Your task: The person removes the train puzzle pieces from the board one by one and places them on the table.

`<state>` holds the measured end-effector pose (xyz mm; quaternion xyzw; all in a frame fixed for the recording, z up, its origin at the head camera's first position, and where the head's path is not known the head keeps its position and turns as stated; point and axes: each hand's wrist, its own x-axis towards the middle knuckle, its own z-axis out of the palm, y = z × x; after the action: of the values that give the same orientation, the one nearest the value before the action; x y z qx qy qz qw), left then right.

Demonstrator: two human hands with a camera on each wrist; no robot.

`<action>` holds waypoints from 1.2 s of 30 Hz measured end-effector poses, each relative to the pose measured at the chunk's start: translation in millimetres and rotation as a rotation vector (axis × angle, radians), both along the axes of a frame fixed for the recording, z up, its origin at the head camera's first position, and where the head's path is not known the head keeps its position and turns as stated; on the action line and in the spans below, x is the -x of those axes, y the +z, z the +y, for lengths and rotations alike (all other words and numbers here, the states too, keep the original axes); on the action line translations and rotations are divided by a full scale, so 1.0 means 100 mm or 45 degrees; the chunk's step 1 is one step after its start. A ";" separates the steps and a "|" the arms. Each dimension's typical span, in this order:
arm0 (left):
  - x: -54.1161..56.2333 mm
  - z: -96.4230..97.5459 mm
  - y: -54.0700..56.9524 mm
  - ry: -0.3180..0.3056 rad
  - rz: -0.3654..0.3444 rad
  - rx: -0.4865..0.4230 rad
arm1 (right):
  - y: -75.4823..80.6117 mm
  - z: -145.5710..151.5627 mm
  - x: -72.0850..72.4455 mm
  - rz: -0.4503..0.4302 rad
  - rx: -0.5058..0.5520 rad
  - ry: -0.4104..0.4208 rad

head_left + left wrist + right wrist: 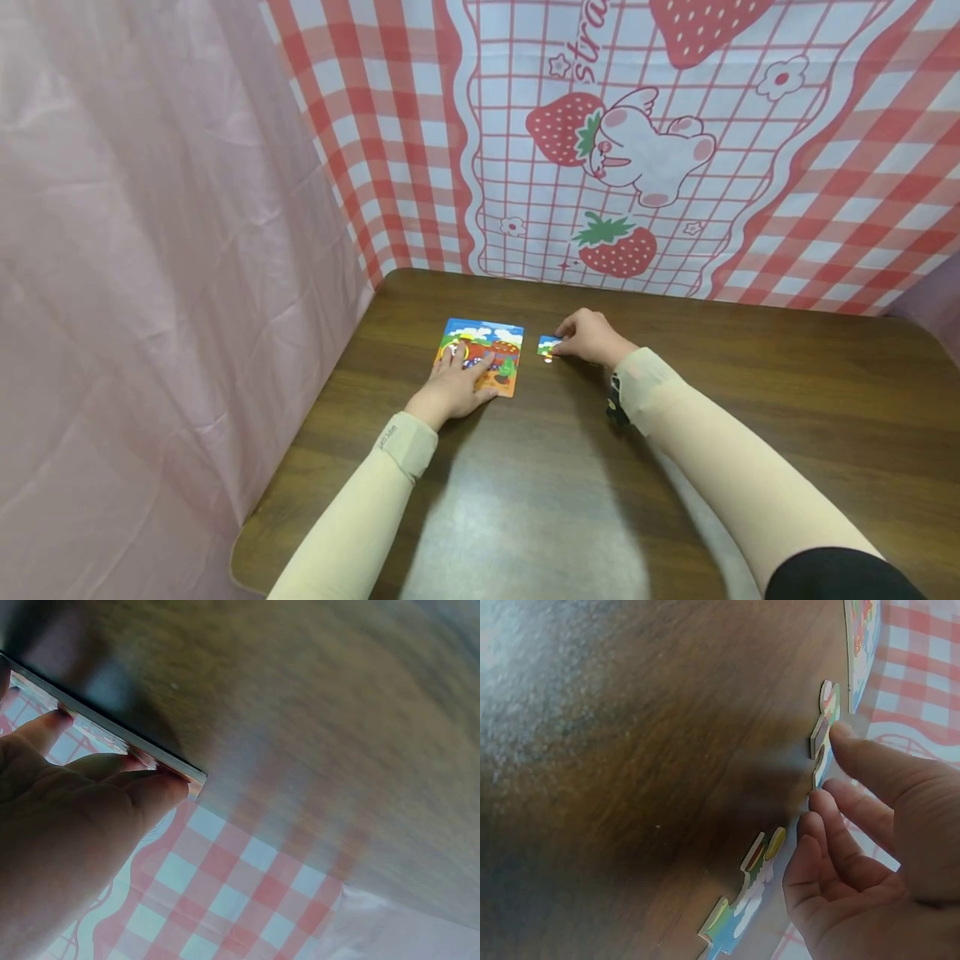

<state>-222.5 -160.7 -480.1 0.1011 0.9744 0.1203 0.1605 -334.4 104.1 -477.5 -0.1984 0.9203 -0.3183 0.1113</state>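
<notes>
A colourful jigsaw puzzle board (508, 337) lies on the table, printed with blue sky, white clouds and orange ground. My left hand (452, 392) rests on it with fingers spread; the left wrist view shows the fingertips pressed on the board (112, 735) near its edge. Just right of the board, my right hand (592, 337) pinches a small puzzle piece (547, 344) with thumb and fingers. In the right wrist view this piece (825, 731) sits at the thumb tip. A second group of puzzle piece shapes (746, 892) lies by the curled fingers, hidden behind the hand in the head view.
The brown wooden table (525, 500) has rounded corners. A red and white checked strawberry cloth (585, 225) hangs along its far edge. Pink curtain fabric (150, 250) hangs at the left side.
</notes>
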 end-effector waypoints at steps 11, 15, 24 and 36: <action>0.00 0.00 0.01 0.017 -0.012 0.002 | -0.01 -0.01 0.03 0.026 -0.043 0.066; 0.00 0.00 -0.01 0.022 -0.019 0.008 | -0.02 0.00 0.04 0.019 -0.042 0.059; 0.02 0.00 -0.04 0.004 0.005 0.021 | 0.01 -0.01 0.02 0.014 -0.038 0.062; 0.05 -0.02 -0.01 0.011 0.043 0.015 | 0.02 -0.12 -0.06 0.032 0.033 0.041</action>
<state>-227.4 -162.4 -481.4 0.0979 0.9781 0.1134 0.1443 -328.7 91.8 -475.0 -0.2185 0.9141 -0.3259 0.1022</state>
